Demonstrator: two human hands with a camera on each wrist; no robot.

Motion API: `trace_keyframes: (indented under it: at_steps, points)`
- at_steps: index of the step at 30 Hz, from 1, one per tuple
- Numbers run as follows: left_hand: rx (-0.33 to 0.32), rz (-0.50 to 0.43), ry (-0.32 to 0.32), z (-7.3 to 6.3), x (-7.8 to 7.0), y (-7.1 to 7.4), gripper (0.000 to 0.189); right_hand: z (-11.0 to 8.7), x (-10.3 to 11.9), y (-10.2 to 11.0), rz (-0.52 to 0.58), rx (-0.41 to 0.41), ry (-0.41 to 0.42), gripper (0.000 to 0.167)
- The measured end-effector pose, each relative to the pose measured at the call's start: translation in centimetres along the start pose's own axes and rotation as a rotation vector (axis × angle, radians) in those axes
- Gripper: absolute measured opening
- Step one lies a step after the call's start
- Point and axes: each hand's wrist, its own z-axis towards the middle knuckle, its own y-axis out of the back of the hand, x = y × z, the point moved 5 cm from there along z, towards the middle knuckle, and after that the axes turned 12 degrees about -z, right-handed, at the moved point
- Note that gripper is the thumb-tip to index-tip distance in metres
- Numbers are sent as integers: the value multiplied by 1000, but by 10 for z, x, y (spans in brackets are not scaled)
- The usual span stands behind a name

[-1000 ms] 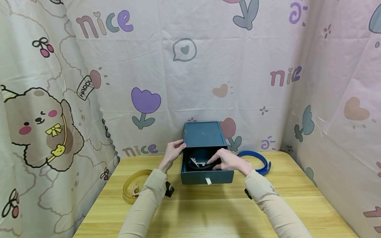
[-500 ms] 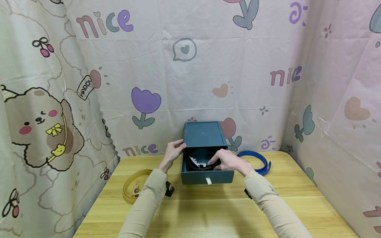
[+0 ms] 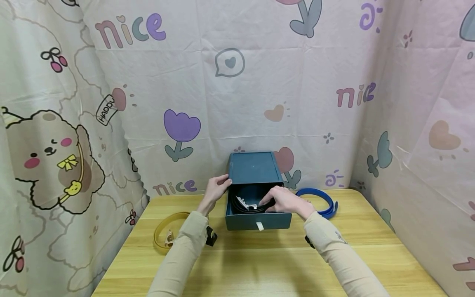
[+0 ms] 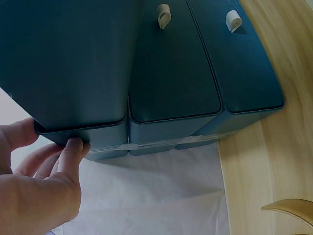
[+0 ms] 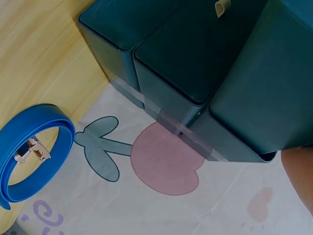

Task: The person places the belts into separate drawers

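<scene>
A dark teal drawer box (image 3: 255, 168) stands against the back cloth, its top drawer (image 3: 241, 222) pulled out. Inside lies a coiled black belt (image 3: 240, 209) with a silver buckle (image 3: 243, 203). My right hand (image 3: 283, 199) reaches into the drawer and holds the coil's right side; its fingertips are partly hidden. My left hand (image 3: 216, 190) grips the front left corner of the box. In the left wrist view, that hand (image 4: 49, 181) has thumb and fingers about the casing's edge. The right wrist view shows only part of the right hand (image 5: 299, 171), beside the pulled-out drawer.
A coiled yellow belt (image 3: 157, 232) lies on the wooden table (image 3: 252, 268) to the left. A coiled blue belt (image 3: 315, 192) sits right of the box. Two shut drawers are stacked beneath the open one, with white pull tabs (image 4: 234, 21). Patterned cloth hangs behind.
The black belt's coil and buckle have shifted slightly inside the drawer, and my right fingers have closed on its right side. My left hand has stayed on the box corner.
</scene>
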Motion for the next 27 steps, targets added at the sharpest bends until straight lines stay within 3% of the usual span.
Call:
trace_keyframes:
  at_steps: [27]
  points:
    - [1, -5, -13, 1, 0, 0, 48, -2, 1, 3, 104, -49, 50, 24]
